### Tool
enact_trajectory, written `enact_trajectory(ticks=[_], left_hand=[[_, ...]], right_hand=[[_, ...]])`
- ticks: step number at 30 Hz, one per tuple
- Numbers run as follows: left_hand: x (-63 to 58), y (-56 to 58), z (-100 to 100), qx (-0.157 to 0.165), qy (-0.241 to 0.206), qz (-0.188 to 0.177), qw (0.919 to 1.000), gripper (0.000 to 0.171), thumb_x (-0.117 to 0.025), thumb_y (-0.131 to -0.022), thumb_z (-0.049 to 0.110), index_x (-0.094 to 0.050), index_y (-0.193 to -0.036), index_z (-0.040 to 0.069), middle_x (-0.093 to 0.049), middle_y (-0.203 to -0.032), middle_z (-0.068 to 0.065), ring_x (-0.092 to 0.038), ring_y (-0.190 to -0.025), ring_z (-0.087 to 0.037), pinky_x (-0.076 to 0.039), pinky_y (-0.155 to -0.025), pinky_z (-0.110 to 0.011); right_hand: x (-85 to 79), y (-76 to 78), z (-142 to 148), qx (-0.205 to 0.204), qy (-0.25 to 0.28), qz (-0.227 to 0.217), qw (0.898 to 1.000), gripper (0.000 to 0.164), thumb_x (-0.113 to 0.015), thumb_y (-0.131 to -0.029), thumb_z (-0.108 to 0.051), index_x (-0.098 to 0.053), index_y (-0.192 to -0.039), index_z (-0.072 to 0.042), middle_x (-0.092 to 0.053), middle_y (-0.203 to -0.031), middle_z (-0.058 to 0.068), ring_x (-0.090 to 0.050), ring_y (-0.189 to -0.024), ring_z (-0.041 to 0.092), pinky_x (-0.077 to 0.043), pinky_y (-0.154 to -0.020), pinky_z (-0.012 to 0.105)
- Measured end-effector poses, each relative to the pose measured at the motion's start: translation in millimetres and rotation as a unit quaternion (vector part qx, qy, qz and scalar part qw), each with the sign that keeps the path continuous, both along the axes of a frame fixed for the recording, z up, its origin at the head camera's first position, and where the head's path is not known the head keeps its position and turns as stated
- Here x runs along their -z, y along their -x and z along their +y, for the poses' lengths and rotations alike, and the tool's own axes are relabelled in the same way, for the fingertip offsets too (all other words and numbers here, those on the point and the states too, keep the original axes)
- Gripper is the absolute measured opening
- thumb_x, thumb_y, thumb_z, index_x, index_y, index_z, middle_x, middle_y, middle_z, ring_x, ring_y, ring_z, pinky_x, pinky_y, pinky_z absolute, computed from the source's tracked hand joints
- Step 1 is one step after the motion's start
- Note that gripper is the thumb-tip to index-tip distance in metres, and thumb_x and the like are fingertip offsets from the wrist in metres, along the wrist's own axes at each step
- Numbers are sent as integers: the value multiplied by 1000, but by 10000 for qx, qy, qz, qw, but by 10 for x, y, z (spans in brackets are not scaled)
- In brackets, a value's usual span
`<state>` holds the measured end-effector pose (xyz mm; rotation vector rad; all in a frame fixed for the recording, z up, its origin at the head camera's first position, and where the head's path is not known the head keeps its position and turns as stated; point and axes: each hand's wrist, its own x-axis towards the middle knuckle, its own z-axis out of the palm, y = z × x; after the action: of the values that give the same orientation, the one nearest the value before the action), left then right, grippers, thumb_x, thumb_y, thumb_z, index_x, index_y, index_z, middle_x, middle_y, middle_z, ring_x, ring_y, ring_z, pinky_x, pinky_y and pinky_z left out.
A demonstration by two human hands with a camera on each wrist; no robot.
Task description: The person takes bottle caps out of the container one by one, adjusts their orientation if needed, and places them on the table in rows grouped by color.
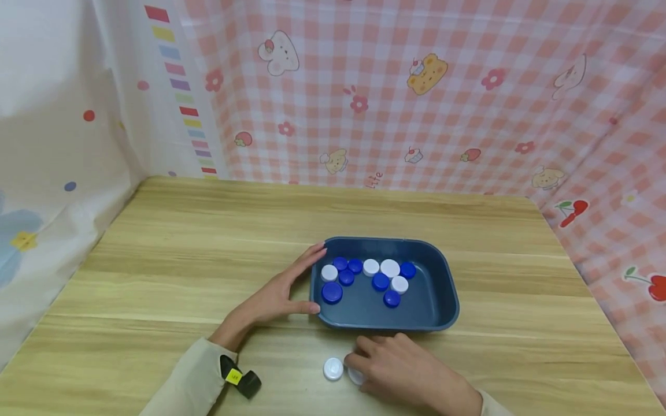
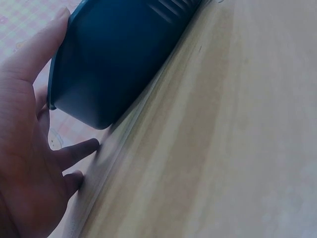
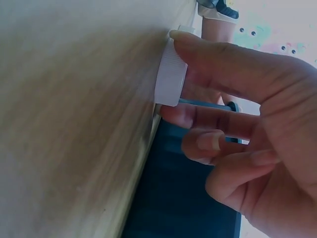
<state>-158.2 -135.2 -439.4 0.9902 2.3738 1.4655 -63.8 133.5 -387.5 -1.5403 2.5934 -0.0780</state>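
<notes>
A dark blue plastic basin [image 1: 385,320] stands on the table with several blue caps [image 1: 332,292] and white caps [image 1: 389,268] on its floor. My left hand [image 1: 273,296] touches its left end, thumb at the near corner and fingertips at the far corner, spread fairly straight. In front of the basin, my right hand [image 1: 400,367] pinches a white bottle cap [image 3: 171,77] by its ridged edge between thumb and forefinger, low at the tabletop. The head view shows this cap partly hidden under the fingers. Just left of it lies another white cap [image 1: 333,368].
The wooden table [image 1: 208,242] ends at a pink checked cloth [image 1: 333,86] behind and on the right, with a white printed cloth [image 1: 62,144] on the left. A black strap [image 1: 240,377] with a yellow tag sits around the left wrist.
</notes>
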Motion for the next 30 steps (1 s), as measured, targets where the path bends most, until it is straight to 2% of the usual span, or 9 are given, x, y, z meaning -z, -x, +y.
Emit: enact_trajectory(ticks=[3, 5, 9, 10, 12, 21, 30], left_hand=[[-10, -7, 2, 8, -10, 35, 10000, 95, -80, -79, 24, -21, -153, 27, -8, -158, 15, -7, -144, -13, -15, -111, -56], [-112, -48, 16, 23, -30, -4, 10000, 94, -79, -79, 20, -22, -154, 22, -8, -159, 11, -7, -145, -15, -15, -111, -56], [-127, -43, 29, 21, -9, 13, 10000, 94, -79, -79, 18, -22, -154, 21, -8, -159, 10, -7, -145, -15, -15, -111, -56], [-125, -40, 31, 11, -3, -8, 10000, 94, -79, -79, 17, -22, -154, 22, -8, -159, 11, -7, -145, -15, -15, -111, -55], [-33, 0, 23, -8, 18, 54, 10000, 96, -80, -78, 22, -21, -154, 26, -7, -158, 15, -6, -144, -13, -15, -111, -55], [-11, 0, 8, 10, -1, 112, 9999, 95, -80, -79, 22, -21, -153, 27, -8, -159, 14, -7, -145, -14, -16, -110, -57], [-26, -15, 4, 3, 17, 62, 10000, 95, -79, -79, 24, -21, -154, 25, -7, -159, 14, -6, -144, -13, -15, -111, -57]], right_hand=[[-3, -2, 3, 22, 7, -41, 10000, 29, -69, -88, -35, -65, -114, -24, -58, -96, -7, -47, -71, 4, -40, -58, 14], [-8, -11, 5, 44, 6, 5, 10000, 29, -69, -87, -36, -64, -113, -25, -57, -95, -7, -46, -70, 4, -39, -57, 14], [-34, -29, 13, 178, -69, -33, 9998, 30, -70, -87, -38, -63, -113, -26, -56, -94, -9, -46, -69, 4, -39, -57, 17], [-40, -33, 15, 216, -89, -39, 9997, 31, -70, -86, -38, -63, -114, -26, -56, -94, -9, -46, -69, 4, -39, -56, 17], [-56, -36, 19, 298, -118, -106, 9994, 34, -70, -86, -40, -62, -117, -27, -55, -96, -9, -47, -70, 4, -40, -57, 18], [-137, -59, 28, 241, 200, 126, 9994, 37, -70, -85, -44, -60, -116, -26, -49, -91, -11, -45, -68, 3, -33, -50, 14], [-306, -45, 59, 331, 566, -17, 9978, 37, -69, -87, -39, -61, -120, -24, -52, -96, -11, -50, -73, 3, -34, -51, 13]])
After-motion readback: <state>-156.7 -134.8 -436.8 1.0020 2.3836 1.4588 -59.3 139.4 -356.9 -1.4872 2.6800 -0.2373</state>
